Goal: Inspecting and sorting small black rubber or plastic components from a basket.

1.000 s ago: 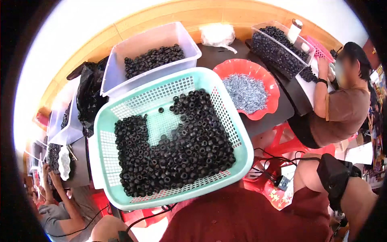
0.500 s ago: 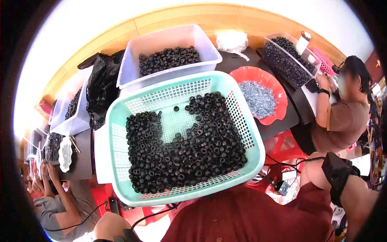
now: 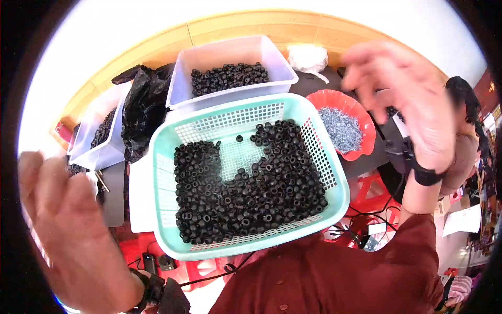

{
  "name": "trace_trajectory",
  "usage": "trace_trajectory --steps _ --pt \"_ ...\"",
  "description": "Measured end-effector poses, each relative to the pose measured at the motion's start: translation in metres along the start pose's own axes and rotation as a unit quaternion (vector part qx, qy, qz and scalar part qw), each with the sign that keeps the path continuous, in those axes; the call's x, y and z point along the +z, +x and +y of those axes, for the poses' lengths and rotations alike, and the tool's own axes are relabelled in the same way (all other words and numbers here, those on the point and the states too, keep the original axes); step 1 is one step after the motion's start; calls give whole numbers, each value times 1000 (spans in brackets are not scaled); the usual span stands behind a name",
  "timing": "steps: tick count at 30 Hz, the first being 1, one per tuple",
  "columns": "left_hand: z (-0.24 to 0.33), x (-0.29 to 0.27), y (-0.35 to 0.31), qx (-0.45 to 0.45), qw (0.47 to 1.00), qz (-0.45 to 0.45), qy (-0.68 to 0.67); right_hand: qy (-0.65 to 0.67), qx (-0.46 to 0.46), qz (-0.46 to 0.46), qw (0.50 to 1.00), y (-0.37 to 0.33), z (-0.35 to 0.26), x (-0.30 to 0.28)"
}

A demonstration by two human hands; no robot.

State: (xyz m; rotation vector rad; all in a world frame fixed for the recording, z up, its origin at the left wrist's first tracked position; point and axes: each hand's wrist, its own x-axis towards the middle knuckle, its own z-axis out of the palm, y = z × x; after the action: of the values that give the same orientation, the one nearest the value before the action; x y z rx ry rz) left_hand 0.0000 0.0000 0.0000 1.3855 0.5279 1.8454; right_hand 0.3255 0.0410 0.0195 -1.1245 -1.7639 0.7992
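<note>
A pale green perforated basket (image 3: 341,183) sits in front of me at the middle. Many small black ring-shaped parts (image 3: 246,209) with holes fill most of it, leaving a patch of its mesh bottom bare. My left hand (image 3: 73,230) is raised to the left of the basket, blurred, its fingers spread around nothing. On the other side my right hand (image 3: 413,99) is up in the air near a red scalloped bowl (image 3: 369,131), fingers apart and holding nothing. Small grey metallic-looking pieces (image 3: 340,128) lie in that bowl. Both wrists wear black straps.
Behind the basket stands a clear tub (image 3: 225,52) of black parts, with a black plastic bag (image 3: 144,110) and another tub (image 3: 86,154) to its left. A white bag (image 3: 307,58) lies at the back. My right hand partly covers a person in brown (image 3: 463,157). Cables (image 3: 361,212) hang below.
Both my hands have come up into view from the lower edge, one on each side of the basket. The basket and tubs appear slightly farther right in the picture.
</note>
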Motion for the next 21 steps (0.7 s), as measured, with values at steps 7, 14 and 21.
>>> trace_trajectory --steps 7,14,21 --pt "-128 2 22 -384 912 -32 -143 -346 -75 -240 904 64 116 84" --pt "-175 -2 33 -403 911 -2 -83 -475 6 -252 843 103 156 150" --pt "-215 -35 29 -451 890 40 -56 -445 -27 -284 849 107 189 184"
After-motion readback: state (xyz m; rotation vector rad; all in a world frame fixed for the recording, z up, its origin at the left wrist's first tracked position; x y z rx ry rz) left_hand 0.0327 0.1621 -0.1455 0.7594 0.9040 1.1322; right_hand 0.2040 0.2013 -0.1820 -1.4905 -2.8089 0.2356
